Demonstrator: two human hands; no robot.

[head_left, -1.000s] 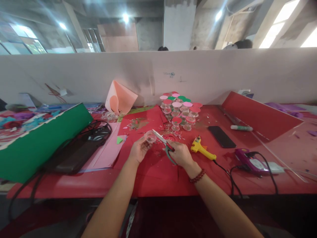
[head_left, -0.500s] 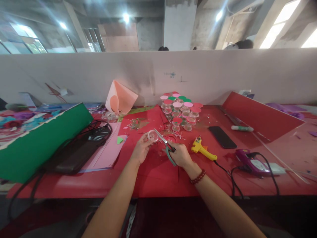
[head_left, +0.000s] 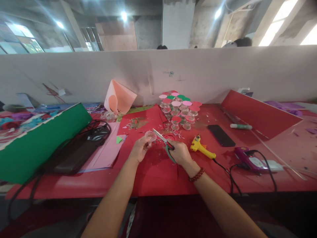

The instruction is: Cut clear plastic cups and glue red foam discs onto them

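Observation:
My left hand (head_left: 140, 148) is closed on a small clear plastic cup (head_left: 150, 135), its round rim tilted toward me. In my right hand (head_left: 180, 152) is a pair of scissors (head_left: 160, 136) with green-grey handles, my fingers around the grips. The blades reach left to the cup's rim; whether they touch the plastic I cannot tell. Red paper (head_left: 156, 170) lies under both hands. Just beyond them stand several clear cups topped with red, pink and green paper discs (head_left: 176, 103), with thin paper scraps in front.
To the right lie a yellow glue gun (head_left: 201, 148), a black phone (head_left: 221, 135), a glue stick (head_left: 240, 126) and a purple power strip (head_left: 250, 160) with cables. On the left are pink sheets (head_left: 105, 155), a dark bag (head_left: 74, 150) and a green board (head_left: 49, 142). A white partition (head_left: 210, 72) closes the back.
The cup has tipped in my left hand, so its rim now looks flatter. The scissors stay close to it. The whole view has shifted slightly.

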